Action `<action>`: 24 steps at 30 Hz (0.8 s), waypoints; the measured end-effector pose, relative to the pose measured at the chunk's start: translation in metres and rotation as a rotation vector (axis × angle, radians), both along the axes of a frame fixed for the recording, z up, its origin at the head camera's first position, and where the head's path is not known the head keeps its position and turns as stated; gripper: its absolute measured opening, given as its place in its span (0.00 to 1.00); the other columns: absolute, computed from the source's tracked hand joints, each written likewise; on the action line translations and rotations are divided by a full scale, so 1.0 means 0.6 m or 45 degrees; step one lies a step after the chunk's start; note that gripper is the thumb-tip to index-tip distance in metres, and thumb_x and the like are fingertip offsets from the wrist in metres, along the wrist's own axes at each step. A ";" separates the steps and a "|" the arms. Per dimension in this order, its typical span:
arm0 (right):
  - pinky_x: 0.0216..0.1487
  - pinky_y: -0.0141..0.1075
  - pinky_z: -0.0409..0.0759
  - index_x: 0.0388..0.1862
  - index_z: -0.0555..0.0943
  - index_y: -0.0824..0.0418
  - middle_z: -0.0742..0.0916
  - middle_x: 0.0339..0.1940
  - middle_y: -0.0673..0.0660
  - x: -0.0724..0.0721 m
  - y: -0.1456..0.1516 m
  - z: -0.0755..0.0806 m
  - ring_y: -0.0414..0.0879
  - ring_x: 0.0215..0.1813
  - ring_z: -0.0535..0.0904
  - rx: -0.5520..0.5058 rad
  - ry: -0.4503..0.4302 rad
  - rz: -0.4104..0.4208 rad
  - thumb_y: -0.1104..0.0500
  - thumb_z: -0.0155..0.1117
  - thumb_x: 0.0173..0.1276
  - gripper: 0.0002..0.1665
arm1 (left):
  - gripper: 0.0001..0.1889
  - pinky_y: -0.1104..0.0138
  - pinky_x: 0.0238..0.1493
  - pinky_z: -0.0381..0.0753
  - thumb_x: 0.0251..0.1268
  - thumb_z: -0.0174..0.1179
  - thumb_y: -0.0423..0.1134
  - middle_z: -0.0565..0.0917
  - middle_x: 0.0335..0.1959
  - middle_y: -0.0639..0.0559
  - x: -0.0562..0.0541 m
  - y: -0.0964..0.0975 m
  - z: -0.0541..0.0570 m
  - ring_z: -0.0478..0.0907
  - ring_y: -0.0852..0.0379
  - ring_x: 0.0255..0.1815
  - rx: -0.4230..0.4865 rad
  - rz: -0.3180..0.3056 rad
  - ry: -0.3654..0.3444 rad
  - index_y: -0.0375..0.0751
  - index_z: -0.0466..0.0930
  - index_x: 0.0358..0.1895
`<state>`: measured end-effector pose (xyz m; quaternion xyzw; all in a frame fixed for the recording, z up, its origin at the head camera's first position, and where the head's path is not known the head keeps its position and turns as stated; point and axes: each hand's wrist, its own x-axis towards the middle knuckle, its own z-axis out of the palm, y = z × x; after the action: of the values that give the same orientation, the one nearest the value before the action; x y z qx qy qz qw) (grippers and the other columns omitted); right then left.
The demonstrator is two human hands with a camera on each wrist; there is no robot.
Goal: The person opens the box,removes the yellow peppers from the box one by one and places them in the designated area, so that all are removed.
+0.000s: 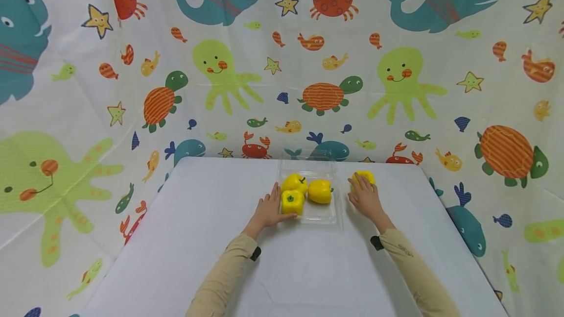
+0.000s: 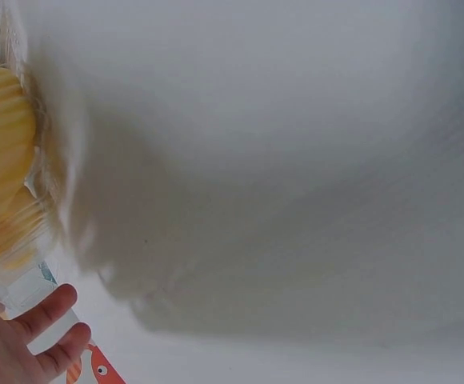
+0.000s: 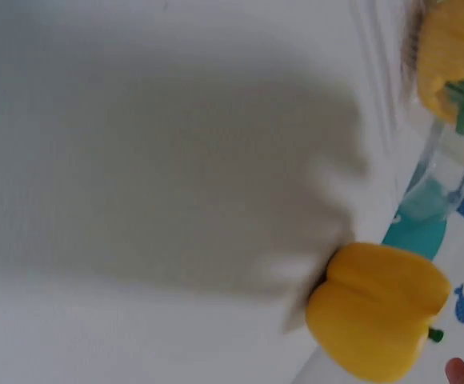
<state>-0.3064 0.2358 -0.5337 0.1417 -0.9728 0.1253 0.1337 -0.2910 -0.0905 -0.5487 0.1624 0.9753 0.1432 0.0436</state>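
Sitting on a flat white table [image 1: 185, 238], a see-through plastic box [image 1: 325, 213] holds three shiny yellow bell peppers [image 1: 293, 203]. Its clear lid [image 1: 308, 164] is up at the back, but the edges are hard to see. A bare left hand [image 1: 266, 210] is by the box's left side. Its long fingers are stretched out, and its thumb points away from them along the front. I cannot tell if it touches the plastic. In the left wrist view, the peppers are blurry and cut off, and only part of the hand fits in.

One more yellow bell pepper with a short green stem [image 3: 376, 312] is on the table, right of the box. A bare right hand [image 1: 364, 197] hides part of it. Those fingers are a bit apart. The right wrist view cuts them off but shows a gap between the fingertips and the pepper.
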 end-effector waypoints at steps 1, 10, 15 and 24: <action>0.58 0.59 0.57 0.62 0.66 0.59 0.62 0.68 0.65 0.002 -0.005 0.000 0.62 0.65 0.58 -0.012 0.001 0.008 0.54 0.53 0.64 0.28 | 0.58 0.44 0.61 0.59 0.44 0.43 0.77 0.39 0.73 0.43 0.000 0.000 0.001 0.61 0.35 0.63 0.002 -0.001 0.002 0.35 0.39 0.70; 0.57 0.60 0.58 0.61 0.66 0.59 0.63 0.68 0.64 0.018 -0.043 0.003 0.63 0.64 0.60 -0.074 0.025 0.073 0.54 0.54 0.64 0.27 | 0.58 0.44 0.60 0.61 0.45 0.43 0.76 0.40 0.73 0.43 0.003 0.001 0.004 0.62 0.36 0.62 -0.013 0.004 0.008 0.35 0.39 0.70; 0.59 0.60 0.56 0.62 0.66 0.59 0.63 0.68 0.63 0.023 -0.057 0.006 0.61 0.66 0.58 -0.102 0.012 0.084 0.54 0.54 0.65 0.27 | 0.57 0.45 0.59 0.62 0.46 0.42 0.76 0.41 0.72 0.43 0.004 0.001 0.003 0.63 0.37 0.61 -0.024 -0.002 0.027 0.34 0.40 0.70; 0.57 0.58 0.58 0.61 0.67 0.60 0.65 0.67 0.63 0.025 -0.075 0.011 0.60 0.64 0.60 -0.149 0.072 0.133 0.53 0.55 0.64 0.27 | 0.57 0.45 0.59 0.61 0.46 0.42 0.76 0.39 0.73 0.43 0.004 0.000 0.005 0.63 0.37 0.61 -0.031 -0.006 0.012 0.34 0.40 0.70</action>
<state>-0.2915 0.1908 -0.5272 0.1877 -0.9509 0.1848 0.1625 -0.2884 -0.0903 -0.5460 0.1649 0.9768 0.1304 0.0415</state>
